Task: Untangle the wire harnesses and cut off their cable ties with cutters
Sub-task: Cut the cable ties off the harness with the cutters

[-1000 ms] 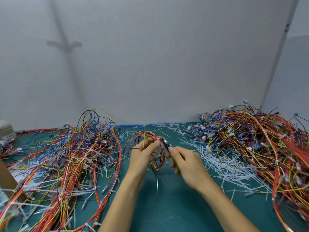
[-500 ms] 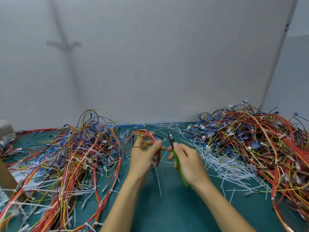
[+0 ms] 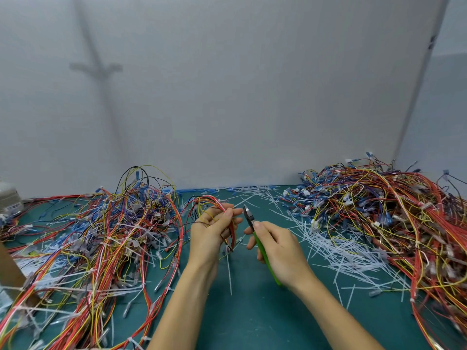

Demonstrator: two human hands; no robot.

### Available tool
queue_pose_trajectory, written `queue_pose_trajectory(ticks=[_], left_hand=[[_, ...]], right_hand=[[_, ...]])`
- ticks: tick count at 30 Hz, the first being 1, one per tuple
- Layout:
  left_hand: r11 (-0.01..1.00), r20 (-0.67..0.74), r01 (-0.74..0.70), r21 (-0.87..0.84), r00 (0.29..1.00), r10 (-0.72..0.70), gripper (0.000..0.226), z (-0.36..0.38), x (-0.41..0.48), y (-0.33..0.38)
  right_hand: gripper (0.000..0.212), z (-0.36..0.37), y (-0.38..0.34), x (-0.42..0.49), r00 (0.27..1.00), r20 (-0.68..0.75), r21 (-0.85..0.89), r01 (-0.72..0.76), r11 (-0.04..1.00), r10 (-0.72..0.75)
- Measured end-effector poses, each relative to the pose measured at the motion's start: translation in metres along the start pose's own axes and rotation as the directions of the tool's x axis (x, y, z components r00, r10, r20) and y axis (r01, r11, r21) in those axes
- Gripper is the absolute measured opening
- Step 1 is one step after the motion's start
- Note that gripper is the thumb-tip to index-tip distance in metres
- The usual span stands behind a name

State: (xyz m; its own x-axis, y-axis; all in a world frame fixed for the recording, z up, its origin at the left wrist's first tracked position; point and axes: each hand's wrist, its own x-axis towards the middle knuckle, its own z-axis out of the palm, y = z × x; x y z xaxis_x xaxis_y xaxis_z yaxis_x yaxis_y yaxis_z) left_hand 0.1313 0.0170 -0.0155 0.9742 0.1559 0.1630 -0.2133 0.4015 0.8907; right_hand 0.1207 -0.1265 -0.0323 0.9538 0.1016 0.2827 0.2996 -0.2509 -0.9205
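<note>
- Right pile (image 3: 384,213) of harnesses, right of frame, & left pile (image 3: 101,238), left of frame: prob. kept apart as done vs. to-do; can't tell which is which.
- Cut ties (image 3: 328,251) strewn centre-right on green mat (image 3: 252,319), likely dropped where snipped.
- Left hand (image 3: 209,233), centre, fingers curled round one looped harness (image 3: 202,202), lifted off mat, prob. to expose its tie.
- Right hand (image 3: 278,248) close by, hands not touching, grips green-handled cutters (image 3: 249,215), tip up beside the loop, ready to snip; whether blades are apart, can't tell.
- Grey object (image 3: 8,200) at left edge has a label, unreadable. No other writing seen.
</note>
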Motion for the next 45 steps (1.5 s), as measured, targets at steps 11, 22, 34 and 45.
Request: queue_pose_trajectory(ticks=[11, 22, 34, 45], left_hand=[[0.997, 0.063, 0.070, -0.017, 0.996, -0.069, 0.022, 0.0036, -0.0041, 0.0019], [0.997, 0.070, 0.078, 0.013, 0.994, -0.079, 0.022, 0.0050, -0.0058, 0.0031], [0.994, 0.050, 0.099, 0.036, 0.994, -0.101, 0.019, 0.0053, -0.0041, 0.0009], [0.940, 0.079, 0.139, 0.311, 0.982, -0.171, 0.035, 0.0049, -0.0037, -0.0013]], right_hand=[[0.033, 0.0023, -0.0020, -0.0058, 0.997, 0.002, -0.254, 0.077, 0.964, -0.079], [0.036, 0.0019, -0.0038, -0.0057, 0.996, 0.007, -0.252, 0.086, 0.964, -0.087], [0.036, -0.0002, -0.0013, -0.0038, 0.996, 0.006, -0.253, 0.083, 0.964, -0.085], [0.037, -0.0022, 0.0012, -0.0027, 0.999, -0.038, -0.235, 0.021, 0.972, -0.031]])
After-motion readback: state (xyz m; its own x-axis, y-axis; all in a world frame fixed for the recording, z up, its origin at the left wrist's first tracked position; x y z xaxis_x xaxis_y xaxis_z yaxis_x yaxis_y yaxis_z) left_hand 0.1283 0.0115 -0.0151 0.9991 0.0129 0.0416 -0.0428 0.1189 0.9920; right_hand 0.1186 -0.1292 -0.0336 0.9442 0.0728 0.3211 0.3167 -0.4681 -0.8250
